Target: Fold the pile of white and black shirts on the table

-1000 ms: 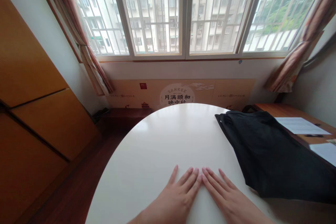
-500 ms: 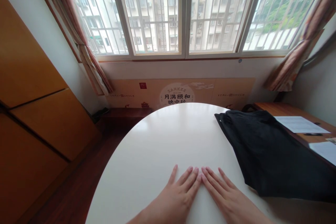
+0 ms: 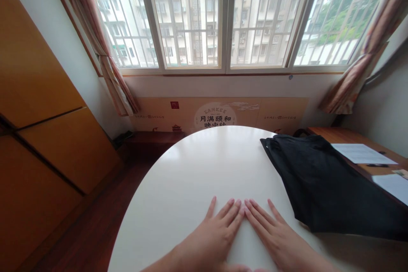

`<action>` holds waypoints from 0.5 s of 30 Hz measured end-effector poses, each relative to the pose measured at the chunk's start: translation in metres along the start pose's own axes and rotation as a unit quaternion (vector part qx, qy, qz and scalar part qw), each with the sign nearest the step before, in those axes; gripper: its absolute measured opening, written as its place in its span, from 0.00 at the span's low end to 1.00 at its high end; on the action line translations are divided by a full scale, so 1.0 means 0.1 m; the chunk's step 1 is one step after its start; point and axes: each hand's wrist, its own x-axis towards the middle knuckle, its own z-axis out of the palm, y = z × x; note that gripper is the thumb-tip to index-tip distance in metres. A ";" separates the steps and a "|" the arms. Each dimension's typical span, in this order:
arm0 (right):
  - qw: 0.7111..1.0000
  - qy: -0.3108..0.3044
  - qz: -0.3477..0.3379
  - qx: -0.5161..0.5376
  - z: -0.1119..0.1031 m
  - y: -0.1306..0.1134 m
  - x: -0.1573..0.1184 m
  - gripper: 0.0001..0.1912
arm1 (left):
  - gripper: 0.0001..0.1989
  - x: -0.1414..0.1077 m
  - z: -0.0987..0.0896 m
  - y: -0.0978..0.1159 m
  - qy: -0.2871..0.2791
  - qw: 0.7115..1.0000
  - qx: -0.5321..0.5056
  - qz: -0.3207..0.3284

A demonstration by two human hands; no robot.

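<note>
My left hand [image 3: 214,233] lies flat on the white round table [image 3: 178,182], fingers stretched out and holding nothing. Beside it my right hand [image 3: 270,229] rests palm down in the same way, its index fingertip close against the left one. The thumbs show partly at the bottom edge of the view. To the right of my right hand a folded black cloth garment [image 3: 328,191] lies over the table's right side; neither hand touches it. I cannot tell what kind of garment it is.
Past the garment stands a wooden desk [image 3: 334,134] with white paper sheets [image 3: 363,153] and a black pen [image 3: 378,165]. Orange-brown cabinets [image 3: 60,148] line the left. A printed banner [image 3: 181,112] runs below the barred window [image 3: 191,25], with tied curtains [image 3: 113,80] at its sides.
The view has shifted slightly. Both hands stay flat on the table, reaching a little further forward, and parts of the thumbs now show at the bottom edge.
</note>
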 end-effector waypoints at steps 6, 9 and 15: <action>0.986 -0.119 0.074 0.090 -0.15 -0.09 0.05 0.52 | 0.53 -0.01 0.00 0.03 -0.005 1.000 -0.004 -0.005; 0.977 -0.150 0.103 0.114 -0.24 -0.15 0.10 0.52 | 0.53 0.00 0.01 0.04 -0.007 1.000 -0.007 -0.009; 0.973 -0.146 0.121 0.131 -0.33 -0.20 0.10 0.52 | 0.53 0.01 0.01 0.06 -0.007 1.000 -0.006 -0.017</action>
